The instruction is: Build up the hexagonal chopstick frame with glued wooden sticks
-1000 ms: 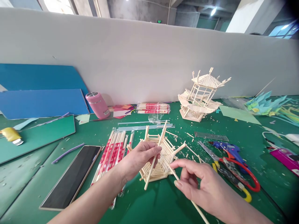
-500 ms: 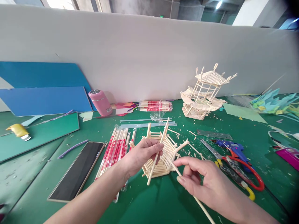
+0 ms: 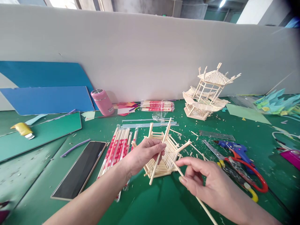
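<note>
Between thumb and fingers, my left hand pinches a pale wooden stick that slants up and away. My right hand grips a second wooden stick; its far end reaches to the first stick beside my left fingertips. Whether the two sticks touch there I cannot tell. Below and behind both hands sits a many-sided frame of glued sticks with posts angling out from its corners. My left hand covers part of that frame.
A finished-looking stick pavilion stands at the back right. To the right lie a blue glue gun, red-handled scissors and a clear ruler. Leftward are wrapped chopsticks, a phone and a pink flask.
The whole view has shifted slightly, so everything appears a little further right. Both hands keep their sticks in nearly the same pose.
</note>
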`<control>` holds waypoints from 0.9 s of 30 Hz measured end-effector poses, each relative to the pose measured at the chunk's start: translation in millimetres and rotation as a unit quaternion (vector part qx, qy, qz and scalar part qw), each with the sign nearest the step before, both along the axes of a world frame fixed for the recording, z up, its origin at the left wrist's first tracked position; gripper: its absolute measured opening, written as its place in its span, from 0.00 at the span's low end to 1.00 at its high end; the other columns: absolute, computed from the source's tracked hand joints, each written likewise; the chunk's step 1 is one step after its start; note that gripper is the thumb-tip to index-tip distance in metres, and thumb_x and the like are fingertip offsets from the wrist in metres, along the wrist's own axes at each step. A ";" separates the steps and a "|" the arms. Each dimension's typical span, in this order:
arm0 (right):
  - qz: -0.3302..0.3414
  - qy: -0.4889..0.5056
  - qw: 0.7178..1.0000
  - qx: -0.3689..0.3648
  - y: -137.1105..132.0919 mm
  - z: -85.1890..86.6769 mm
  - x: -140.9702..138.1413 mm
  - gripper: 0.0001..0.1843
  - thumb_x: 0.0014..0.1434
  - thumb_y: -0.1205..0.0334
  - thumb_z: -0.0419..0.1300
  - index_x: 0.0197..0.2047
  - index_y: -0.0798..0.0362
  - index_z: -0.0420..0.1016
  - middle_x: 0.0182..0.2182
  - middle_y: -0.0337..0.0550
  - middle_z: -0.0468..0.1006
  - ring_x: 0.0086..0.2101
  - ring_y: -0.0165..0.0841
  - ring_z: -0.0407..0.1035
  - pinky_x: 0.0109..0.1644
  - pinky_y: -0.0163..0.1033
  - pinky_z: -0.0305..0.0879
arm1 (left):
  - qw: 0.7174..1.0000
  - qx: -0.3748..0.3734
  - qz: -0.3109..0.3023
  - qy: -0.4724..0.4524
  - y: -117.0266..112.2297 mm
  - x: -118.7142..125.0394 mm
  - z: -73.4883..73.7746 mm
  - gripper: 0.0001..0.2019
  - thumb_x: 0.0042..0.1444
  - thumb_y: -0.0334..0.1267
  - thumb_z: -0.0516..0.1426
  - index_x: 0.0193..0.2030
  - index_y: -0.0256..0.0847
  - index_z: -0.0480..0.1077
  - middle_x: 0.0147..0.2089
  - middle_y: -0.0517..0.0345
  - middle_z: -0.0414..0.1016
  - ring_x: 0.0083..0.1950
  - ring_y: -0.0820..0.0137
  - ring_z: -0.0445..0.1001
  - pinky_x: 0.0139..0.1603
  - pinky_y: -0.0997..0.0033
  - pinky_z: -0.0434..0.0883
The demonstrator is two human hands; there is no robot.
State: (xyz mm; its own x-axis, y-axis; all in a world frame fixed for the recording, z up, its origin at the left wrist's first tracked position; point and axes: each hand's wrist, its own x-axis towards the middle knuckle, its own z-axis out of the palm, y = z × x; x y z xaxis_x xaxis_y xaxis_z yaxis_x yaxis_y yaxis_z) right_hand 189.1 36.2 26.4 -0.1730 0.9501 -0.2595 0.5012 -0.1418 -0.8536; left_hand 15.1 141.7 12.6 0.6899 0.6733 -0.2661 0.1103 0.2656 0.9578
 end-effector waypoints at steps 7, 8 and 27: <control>-0.048 0.026 0.998 -0.013 -1.4 1.0 -4.3 0.09 0.53 0.60 0.55 0.38 0.50 0.59 0.19 0.30 0.63 0.20 0.25 0.54 0.24 0.31 0.53 | 1.000 0.013 0.020 0.000 -2.3 1.2 0.6 0.14 0.54 0.40 0.52 0.19 0.38 0.64 0.18 0.63 0.63 0.22 0.76 0.59 0.28 0.74 0.58; -0.052 0.028 0.998 -0.025 -1.6 2.6 -4.9 0.07 0.54 0.60 0.54 0.36 0.51 0.60 0.18 0.30 0.62 0.20 0.25 0.54 0.23 0.31 0.52 | 1.000 0.012 0.021 0.000 -2.5 1.3 0.7 0.15 0.54 0.40 0.52 0.19 0.37 0.64 0.18 0.64 0.63 0.22 0.76 0.59 0.28 0.74 0.58; -0.038 0.077 0.993 -0.077 -4.5 2.8 -10.4 0.14 0.57 0.54 0.48 0.24 0.53 0.59 0.19 0.34 0.61 0.23 0.27 0.55 0.27 0.32 0.50 | 0.999 0.036 0.022 0.001 -1.6 0.7 -3.4 0.15 0.54 0.42 0.52 0.20 0.38 0.65 0.20 0.64 0.62 0.22 0.76 0.59 0.29 0.73 0.58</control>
